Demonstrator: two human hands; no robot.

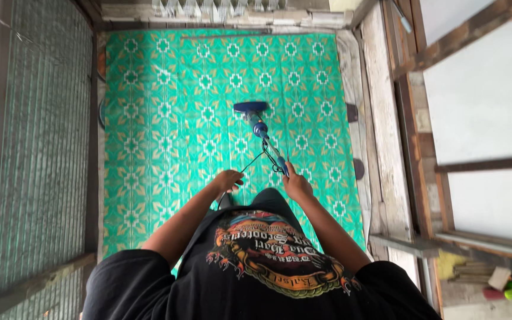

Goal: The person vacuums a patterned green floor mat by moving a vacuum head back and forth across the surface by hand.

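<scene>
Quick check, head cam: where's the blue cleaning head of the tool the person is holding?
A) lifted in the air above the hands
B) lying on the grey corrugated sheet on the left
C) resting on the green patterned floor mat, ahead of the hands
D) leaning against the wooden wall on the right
C: the blue cleaning head sits on the green patterned floor mat, with the handle running back to the right hand; the left hand holds a thin cord.

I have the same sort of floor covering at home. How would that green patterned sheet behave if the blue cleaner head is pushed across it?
The green patterned sheet looks thin and flexible, so it may ripple. Its surface seems smooth, so the blue cleaner head probably glides easily. Its far edge looks loose and might shift.
</scene>
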